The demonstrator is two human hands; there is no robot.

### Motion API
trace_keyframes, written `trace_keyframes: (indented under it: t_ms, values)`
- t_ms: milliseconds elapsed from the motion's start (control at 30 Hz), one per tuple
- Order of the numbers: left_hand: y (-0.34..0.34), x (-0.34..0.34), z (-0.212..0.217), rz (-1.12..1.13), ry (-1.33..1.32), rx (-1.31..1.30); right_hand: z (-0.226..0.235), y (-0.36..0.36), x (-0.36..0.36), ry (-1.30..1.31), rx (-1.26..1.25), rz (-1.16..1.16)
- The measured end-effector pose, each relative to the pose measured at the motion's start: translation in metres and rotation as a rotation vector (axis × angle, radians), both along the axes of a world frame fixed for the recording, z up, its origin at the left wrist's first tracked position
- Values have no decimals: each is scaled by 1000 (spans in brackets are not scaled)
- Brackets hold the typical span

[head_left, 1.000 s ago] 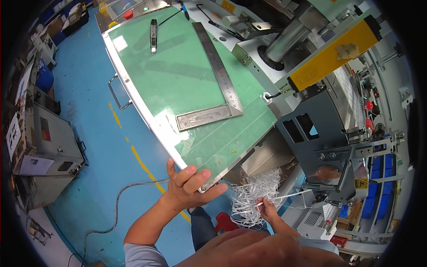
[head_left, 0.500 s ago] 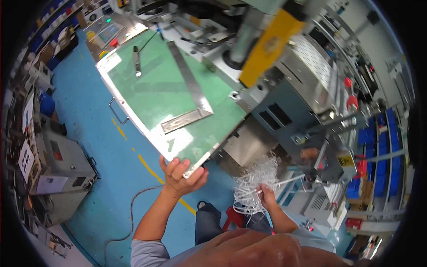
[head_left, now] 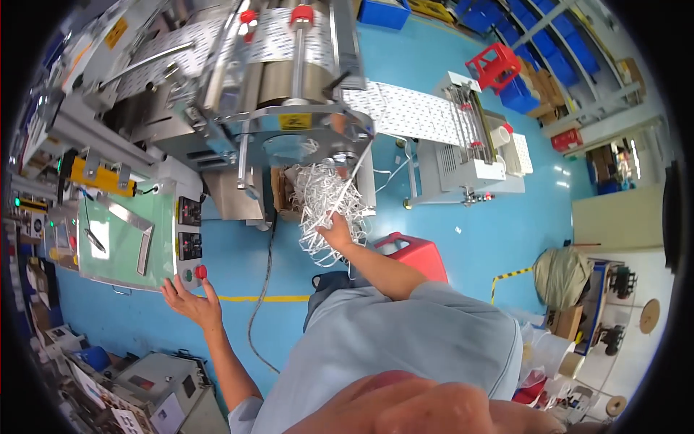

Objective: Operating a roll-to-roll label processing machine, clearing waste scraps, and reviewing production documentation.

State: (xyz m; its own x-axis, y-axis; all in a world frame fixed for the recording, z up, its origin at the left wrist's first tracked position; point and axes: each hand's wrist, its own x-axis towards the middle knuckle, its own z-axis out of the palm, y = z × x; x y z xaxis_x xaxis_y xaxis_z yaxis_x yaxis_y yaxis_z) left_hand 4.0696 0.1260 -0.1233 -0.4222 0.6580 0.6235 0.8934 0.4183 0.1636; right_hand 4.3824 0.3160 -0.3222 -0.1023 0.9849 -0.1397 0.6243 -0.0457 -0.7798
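My right hand [head_left: 337, 233] is closed at a tangled heap of narrow white strips [head_left: 322, 206]. It grips a white strip [head_left: 352, 173] that runs up to the roller machine [head_left: 289, 137]; the fingertips are partly lost among the other strips. My left hand [head_left: 191, 302] has its fingers spread and holds nothing. It is at the near corner of a green-topped table [head_left: 116, 271], close to a red push button [head_left: 200, 271]. A metal square [head_left: 144, 249] lies on that table.
A cardboard box [head_left: 280, 194] stands behind the strip heap, and a red stool [head_left: 419, 257] beside my legs. Printed white web [head_left: 412, 108] stretches from the machine to a smaller unit [head_left: 463, 173] at right. A grey hose [head_left: 262, 311] crosses the blue floor.
The view has swung to the right, bringing the roller machine to the middle. My left hand has let go of the table corner and spread its fingers. My right hand stays at the strips.
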Motion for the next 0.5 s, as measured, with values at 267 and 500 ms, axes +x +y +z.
trace_keyframes:
  t_ms: [267,500]
  values:
    - [54,165,-34,-420,-606,-221,54,-19,79,18,212,-54]
    - [191,302,-125,-444,-1684,-631,91,-22,110,102,315,94]
